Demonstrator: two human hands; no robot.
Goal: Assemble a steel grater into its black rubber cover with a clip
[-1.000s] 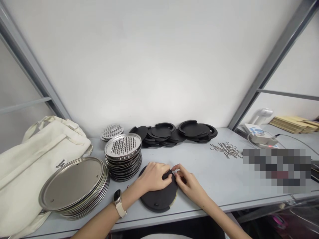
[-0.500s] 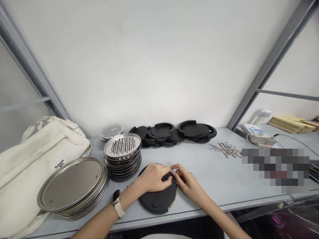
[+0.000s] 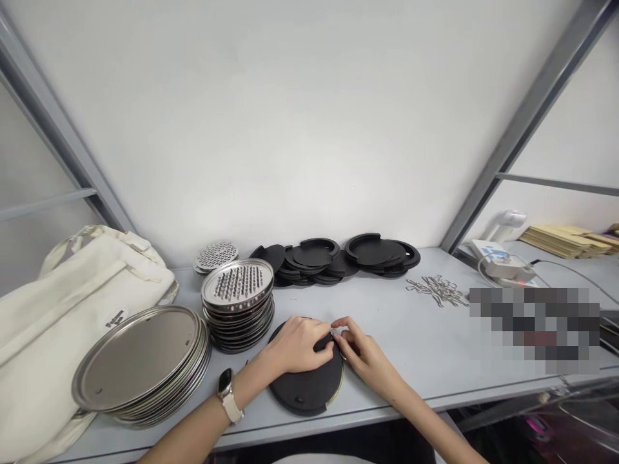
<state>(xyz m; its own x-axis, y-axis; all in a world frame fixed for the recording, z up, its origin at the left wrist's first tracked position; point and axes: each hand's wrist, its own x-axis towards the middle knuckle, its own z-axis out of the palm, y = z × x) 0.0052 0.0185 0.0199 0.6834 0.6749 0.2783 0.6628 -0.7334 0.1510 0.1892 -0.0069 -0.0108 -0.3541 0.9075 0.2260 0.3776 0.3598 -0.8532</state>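
Note:
A round black disc [image 3: 309, 390] with a small knob near its front edge lies at the front of the table. My left hand [image 3: 300, 345] is closed over its upper part, the thumb and fingers gripping near the far right rim. At that same rim, my right hand [image 3: 355, 345] pinches a small silvery piece, which looks like one of the wire clips [image 3: 440, 291] heaped farther right. Fingers hide most of this piece. A thin yellowish line shows along the disc's right edge.
Left of the disc rise a stack of metal grater discs [image 3: 236, 287] and a stack of round metal trays [image 3: 140, 361]. Black rings and discs [image 3: 314, 252] are piled along the wall. A cream bag [image 3: 72, 303] lies far left; a white device [image 3: 498, 254] with cables stands right.
Both hands stay at the disc's far right rim, with only slight finger movement. The view has shifted very slightly.

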